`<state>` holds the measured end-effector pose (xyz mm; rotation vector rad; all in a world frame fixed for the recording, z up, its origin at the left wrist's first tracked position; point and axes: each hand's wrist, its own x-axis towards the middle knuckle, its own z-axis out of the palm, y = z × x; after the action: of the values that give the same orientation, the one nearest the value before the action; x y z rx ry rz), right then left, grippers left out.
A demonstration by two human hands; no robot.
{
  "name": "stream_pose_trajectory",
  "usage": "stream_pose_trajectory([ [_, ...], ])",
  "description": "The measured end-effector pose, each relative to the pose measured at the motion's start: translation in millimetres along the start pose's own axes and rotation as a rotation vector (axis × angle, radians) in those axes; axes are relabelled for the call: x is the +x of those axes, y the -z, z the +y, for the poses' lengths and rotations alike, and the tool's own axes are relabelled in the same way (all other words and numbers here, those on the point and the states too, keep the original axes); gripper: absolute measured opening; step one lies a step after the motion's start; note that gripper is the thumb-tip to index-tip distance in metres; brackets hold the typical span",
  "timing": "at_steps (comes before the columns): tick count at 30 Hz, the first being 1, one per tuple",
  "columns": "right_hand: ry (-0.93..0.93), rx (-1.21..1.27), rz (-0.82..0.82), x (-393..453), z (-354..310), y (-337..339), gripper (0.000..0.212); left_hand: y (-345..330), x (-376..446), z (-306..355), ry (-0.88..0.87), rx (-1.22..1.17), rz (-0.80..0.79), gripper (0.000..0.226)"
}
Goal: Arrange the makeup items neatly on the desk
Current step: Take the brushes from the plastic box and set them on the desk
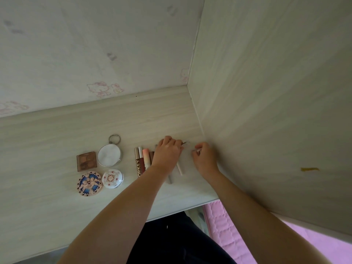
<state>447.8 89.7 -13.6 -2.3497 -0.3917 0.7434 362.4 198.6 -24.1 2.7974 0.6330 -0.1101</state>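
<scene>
Left hand: I see my left hand (167, 151) curled knuckles-up over the far ends of the stick row, fingers bent down; a thin dark-tipped tool (184, 143) pokes out from its fingertips toward the right hand, though I cannot tell how firmly it is pinched.
Right hand: my right hand (204, 156) sits just beside the left, close to the side panel (266, 111), fingers folded in on something small and pale; I cannot tell what it is.
Under the grip: a pale cream stick (179, 168) and a grey stick (170, 179) run out from beneath the left palm toward me, lying on the desk (57, 134).
Just left of the grip: four tubes lie side by side, touching: one lettered tube (138, 164), a dark red tube (142, 159), a peach tube (146, 159), and a brown tube (151, 156) partly hidden by my wrist.
Further left of the grip: a square brown eyeshadow palette (86, 161) and a round white compact (109, 155) with a metal ring (114, 139); nearer me, a round patterned blue-and-peach case (90, 184) and a small domed white case (112, 178). These four sit close, in two pairs.
Compact contents: all four are shut except the palette, whose brown pans show.
Surfaces: the desk and panel are pale wood grain, matte; the back wall (95, 54) carries faint pink cartoon prints.
</scene>
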Motion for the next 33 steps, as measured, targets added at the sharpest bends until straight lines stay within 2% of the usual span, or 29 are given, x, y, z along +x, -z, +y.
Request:
stream_pose_trajectory([
  [5,-0.014,0.069,-0.052,-2,1,-1,0.018,1,15,-11,0.036,-0.054,-0.021,0.025],
  [9,-0.096,0.159,-0.062,-4,4,-2,0.03,8,26,-16,0.085,-0.135,-0.091,0.027],
  [13,-0.079,0.088,-0.03,-6,6,-6,0.036,11,35,-18,0.087,-0.152,-0.163,0.027],
  [18,-0.007,-0.148,-0.026,-11,8,-6,0.021,10,39,-20,0.07,-0.117,-0.182,0.029],
  [31,-0.001,-0.113,0.014,-11,7,-11,0.016,5,34,-18,0.043,-0.085,-0.148,0.034],
  [33,0.01,-0.163,0.026,-15,8,-14,0.022,4,32,-18,0.042,-0.085,-0.143,0.036],
])
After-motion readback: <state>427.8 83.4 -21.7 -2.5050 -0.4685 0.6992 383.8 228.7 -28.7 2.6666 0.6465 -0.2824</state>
